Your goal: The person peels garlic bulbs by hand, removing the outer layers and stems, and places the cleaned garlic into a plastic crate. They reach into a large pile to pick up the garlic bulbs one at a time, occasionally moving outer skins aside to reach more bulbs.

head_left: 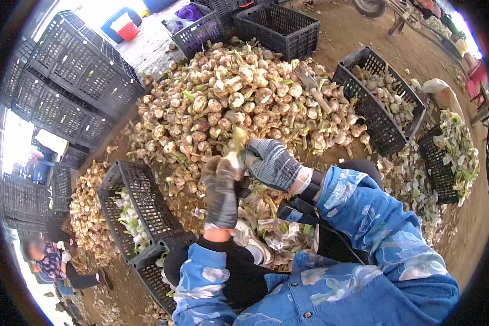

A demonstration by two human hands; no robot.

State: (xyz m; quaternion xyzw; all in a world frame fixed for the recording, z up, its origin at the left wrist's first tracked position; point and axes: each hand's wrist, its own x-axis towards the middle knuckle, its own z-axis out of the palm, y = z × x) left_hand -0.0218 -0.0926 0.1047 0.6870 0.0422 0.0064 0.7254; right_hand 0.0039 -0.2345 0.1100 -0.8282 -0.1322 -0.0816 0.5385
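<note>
A garlic bulb (233,158) with a short yellow-green stalk is held up between my two gloved hands, in front of the big garlic pile (228,98). My left hand (221,187), in a dirty dark glove, is closed around it from below. My right hand (271,164), in a grey striped glove, has its fingers closed against the bulb's right side; its fingertips are partly hidden. Loose peeled skins (277,228) lie beneath my hands. A wooden-handled tool (320,101) with a flat blade rests on the pile.
Left of me, a black crate (146,198) contains white trimmed garlic. At right, another crate (372,103) holds garlic; a smaller crate (439,168) overflows with skins. Black crates (81,70) are stacked at upper left. Another person (51,263) sits at lower left beside a second garlic pile (92,212).
</note>
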